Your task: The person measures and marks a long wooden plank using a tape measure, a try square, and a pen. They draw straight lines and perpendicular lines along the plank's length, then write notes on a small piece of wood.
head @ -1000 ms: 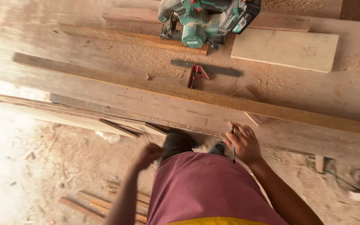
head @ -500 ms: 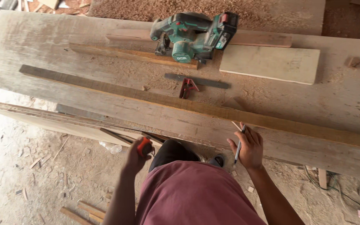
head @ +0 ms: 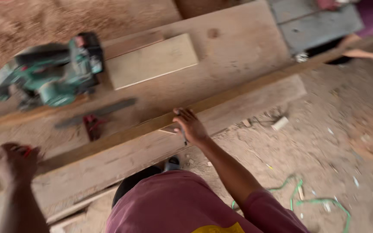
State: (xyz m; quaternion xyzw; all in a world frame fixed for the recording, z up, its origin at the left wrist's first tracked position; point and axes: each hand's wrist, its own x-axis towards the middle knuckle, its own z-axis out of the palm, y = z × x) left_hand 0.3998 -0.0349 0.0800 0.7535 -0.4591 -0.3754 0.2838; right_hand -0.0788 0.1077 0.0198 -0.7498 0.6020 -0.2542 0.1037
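Right hand [head: 189, 126] lay fingers-down on long wooden strip [head: 238, 89], pinching pencil [head: 183, 133]; strip ran near-left to far-right. Left hand [head: 17, 160], fisted around small red thing, hovered near strip's left stretch.

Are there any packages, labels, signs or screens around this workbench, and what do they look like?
No packages, signs or screens show.
Label: a small pale patch on the black battery end of the green circular saw, upper left on the workbench; too blurred to tell more.
Yellow print: a curved patch on the maroon shirt, bottom edge of the view.
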